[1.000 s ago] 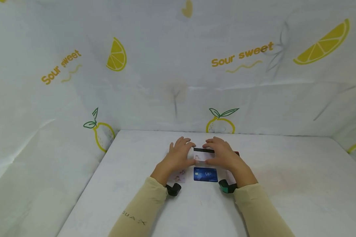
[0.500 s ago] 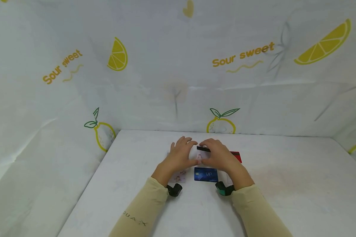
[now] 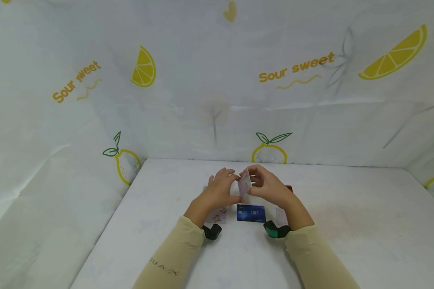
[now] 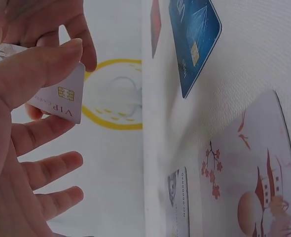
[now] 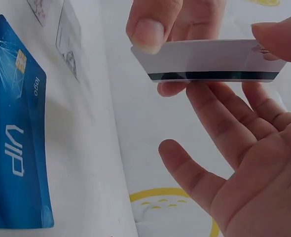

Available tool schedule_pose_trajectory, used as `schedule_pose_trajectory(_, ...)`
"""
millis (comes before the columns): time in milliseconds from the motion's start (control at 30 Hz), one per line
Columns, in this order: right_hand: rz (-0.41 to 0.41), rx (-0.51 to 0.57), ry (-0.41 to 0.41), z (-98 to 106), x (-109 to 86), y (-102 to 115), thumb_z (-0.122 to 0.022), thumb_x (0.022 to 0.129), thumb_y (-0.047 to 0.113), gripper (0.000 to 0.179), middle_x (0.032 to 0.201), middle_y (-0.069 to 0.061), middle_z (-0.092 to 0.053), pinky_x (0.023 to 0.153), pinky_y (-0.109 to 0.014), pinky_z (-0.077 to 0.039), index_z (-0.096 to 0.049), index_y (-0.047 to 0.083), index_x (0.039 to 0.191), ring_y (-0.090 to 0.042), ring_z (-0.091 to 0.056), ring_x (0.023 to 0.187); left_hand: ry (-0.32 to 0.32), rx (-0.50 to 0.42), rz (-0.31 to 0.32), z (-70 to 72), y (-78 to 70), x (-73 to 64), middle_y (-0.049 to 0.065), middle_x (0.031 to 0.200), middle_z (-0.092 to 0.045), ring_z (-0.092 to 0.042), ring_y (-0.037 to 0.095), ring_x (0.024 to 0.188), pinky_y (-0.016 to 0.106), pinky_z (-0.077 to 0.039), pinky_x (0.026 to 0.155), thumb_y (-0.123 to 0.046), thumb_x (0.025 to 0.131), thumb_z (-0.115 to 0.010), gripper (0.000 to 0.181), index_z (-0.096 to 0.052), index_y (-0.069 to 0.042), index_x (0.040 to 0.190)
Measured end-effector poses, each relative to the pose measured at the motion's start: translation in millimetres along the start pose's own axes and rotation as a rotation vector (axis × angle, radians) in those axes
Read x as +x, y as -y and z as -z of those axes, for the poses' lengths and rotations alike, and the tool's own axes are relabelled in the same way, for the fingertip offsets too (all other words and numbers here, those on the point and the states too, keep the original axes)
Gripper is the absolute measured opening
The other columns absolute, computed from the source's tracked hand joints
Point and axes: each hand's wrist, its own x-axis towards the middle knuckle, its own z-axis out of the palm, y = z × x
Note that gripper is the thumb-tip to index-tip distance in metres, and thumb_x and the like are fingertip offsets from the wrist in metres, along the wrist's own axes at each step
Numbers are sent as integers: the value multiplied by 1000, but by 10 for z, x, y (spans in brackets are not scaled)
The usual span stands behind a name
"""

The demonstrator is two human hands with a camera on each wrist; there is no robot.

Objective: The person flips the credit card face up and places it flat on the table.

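Between both hands, raised off the table, is a pale VIP card with a gold chip on its printed face and a dark stripe on its back. My left hand pinches one end between thumb and forefinger, its other fingers spread. At the opposite end my right hand pinches the card with its thumb on top and fingertips below. The card stands tilted on edge in the head view. Below the hands, a blue VIP card lies flat on the table.
A pink card printed with a pagoda lies under the left wrist, with a numbered card beyond it. A red card and a pale card lie partly hidden by the right arm. A lemon-print sheet backs the white table.
The pale card turned from striped back facing up to standing on edge with its printed face showing. My right hand shifted left, then rotated upward with it; the left hand stayed nearly in place.
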Motion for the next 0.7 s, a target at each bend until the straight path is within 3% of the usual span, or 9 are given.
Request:
schedule_pose_trajectory(167,-15,-74,-47,26,11,-40,-64,85,7,60,140,-12,-50,103,-52,-46,-40,10,140,-36,-52,130,-12,2,8,0,28,6,5,153,-41,-23,30,149,67,-22,113,-46,82,-76,57,-60,-18,129)
schedule_pose_trajectory(367,-56,-290,-83,88,-12,-54,-64,85,17,63,147,-10,-48,108,-60,-37,-43,13,145,-37,-44,136,-21,23,21,-10,70,25,6,153,-40,-21,30,149,67,-20,113,-43,81,-73,56,-61,-15,128)
schedule_pose_trajectory(533,-143,-485,-56,120,-16,-103,-73,84,24,62,148,-14,-47,109,-60,-35,-50,10,140,-38,-41,138,-25,70,33,-18,89,24,5,154,-39,-20,30,150,66,-20,114,-42,81,-74,56,-61,-16,129)
schedule_pose_trajectory(700,-158,-582,-10,97,6,-181,-80,81,21,57,144,-20,-50,110,-58,-35,-58,6,132,-40,-41,137,-10,95,23,-56,105,27,5,155,-37,-18,30,150,67,-19,114,-41,81,-74,56,-62,-18,130)
